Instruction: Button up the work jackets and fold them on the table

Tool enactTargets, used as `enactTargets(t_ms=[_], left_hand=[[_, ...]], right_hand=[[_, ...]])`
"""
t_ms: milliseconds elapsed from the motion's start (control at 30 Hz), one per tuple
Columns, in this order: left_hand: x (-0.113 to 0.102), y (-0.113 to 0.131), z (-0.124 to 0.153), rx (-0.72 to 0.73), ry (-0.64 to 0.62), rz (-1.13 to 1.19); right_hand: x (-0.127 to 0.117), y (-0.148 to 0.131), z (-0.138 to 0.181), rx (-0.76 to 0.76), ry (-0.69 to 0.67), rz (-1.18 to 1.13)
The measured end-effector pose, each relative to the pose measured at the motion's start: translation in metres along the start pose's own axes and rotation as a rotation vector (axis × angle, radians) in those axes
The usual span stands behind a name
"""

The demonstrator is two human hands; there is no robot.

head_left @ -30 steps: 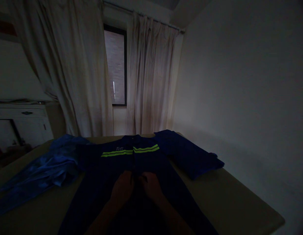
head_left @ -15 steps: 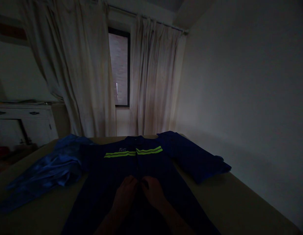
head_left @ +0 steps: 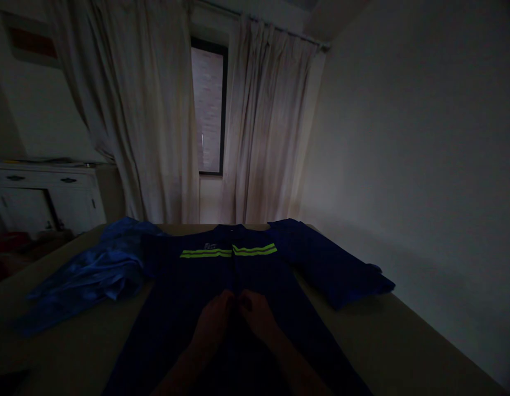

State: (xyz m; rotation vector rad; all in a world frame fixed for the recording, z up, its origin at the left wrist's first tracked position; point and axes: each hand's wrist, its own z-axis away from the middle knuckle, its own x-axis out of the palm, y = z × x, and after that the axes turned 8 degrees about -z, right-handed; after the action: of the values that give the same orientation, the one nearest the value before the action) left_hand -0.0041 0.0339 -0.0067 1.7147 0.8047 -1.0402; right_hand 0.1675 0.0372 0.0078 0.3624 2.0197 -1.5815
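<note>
A dark blue work jacket point(head_left: 205, 286) with two yellow-green reflective stripes point(head_left: 229, 251) lies flat, front up, on a table point(head_left: 403, 335). Its right sleeve point(head_left: 333, 267) stretches toward the wall. My left hand point(head_left: 213, 324) and my right hand point(head_left: 258, 316) rest side by side on the jacket's centre front, fingers curled and meeting at the closure line. Both look pinched on the fabric edges there. The room is very dim, so the fingertips are hard to make out.
A lighter blue garment point(head_left: 89, 272) lies crumpled on the table's left part. Pale curtains point(head_left: 255, 132) frame a dark window point(head_left: 209, 110) beyond the far edge. A white cabinet point(head_left: 48, 192) stands at left; a plain wall runs close along the right.
My view has shifted slightly, so everything sits a little more to the right. My hands have crept a bit up the jacket's front, still together at the closure.
</note>
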Motion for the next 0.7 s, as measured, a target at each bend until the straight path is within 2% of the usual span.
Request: enactTargets(t_ms=[167,333,567,700], left_hand=[[-0.004,0.002,0.003,-0.082,-0.014,0.141],[-0.004,0.004,0.002,-0.146,0.008,0.204],[-0.006,-0.009,-0.007,-0.214,-0.022,0.417],[-0.008,-0.013,-0.011,-0.146,-0.035,0.412]], right_hand=[[0.006,0.000,0.000,-0.046,0.022,0.132],[0.007,0.001,-0.001,-0.025,0.012,0.193],[0.003,-0.001,0.001,-0.058,0.037,0.147],[0.003,-0.001,-0.004,-0.039,0.075,-0.001]])
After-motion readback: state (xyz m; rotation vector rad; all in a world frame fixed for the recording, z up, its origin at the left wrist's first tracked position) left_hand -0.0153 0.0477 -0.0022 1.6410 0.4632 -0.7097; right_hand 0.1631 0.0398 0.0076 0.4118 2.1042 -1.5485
